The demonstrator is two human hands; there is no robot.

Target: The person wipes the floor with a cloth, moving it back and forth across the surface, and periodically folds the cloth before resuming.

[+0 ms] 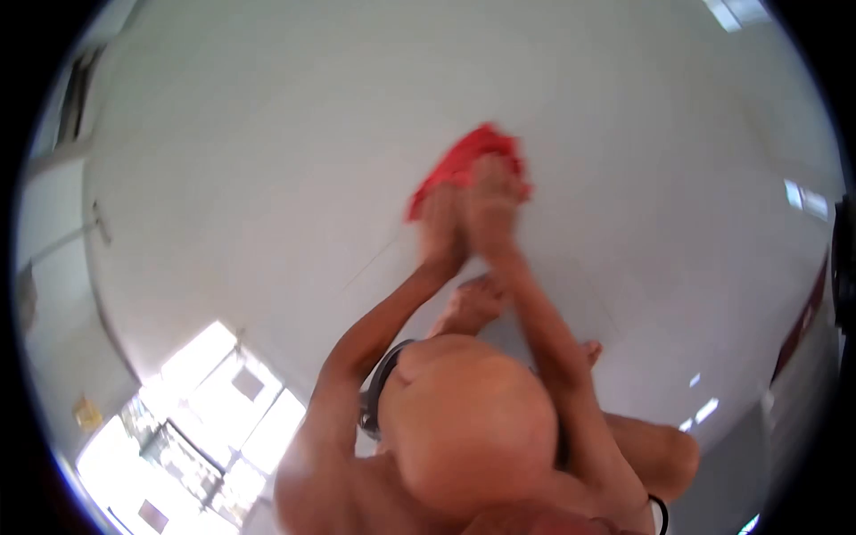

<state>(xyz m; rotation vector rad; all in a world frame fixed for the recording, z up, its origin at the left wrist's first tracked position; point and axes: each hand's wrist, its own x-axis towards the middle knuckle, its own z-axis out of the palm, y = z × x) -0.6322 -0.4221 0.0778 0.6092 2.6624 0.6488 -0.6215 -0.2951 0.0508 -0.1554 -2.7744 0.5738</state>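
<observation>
Head view: red cloth under and just beyond the side-by-side hands, finger pose blurred beyond telling.

At the lower left there is a very bright window, which has dark lines between its panes, and inside it one dark frame stands tilted. Near it, on the pale wall, is a small yellow patch; higher, there is a dark strip and, lower than this, a thin bar. At the right side are bright patches, a dark red strip and, at the edge, a black thing, too unclear to name.
</observation>
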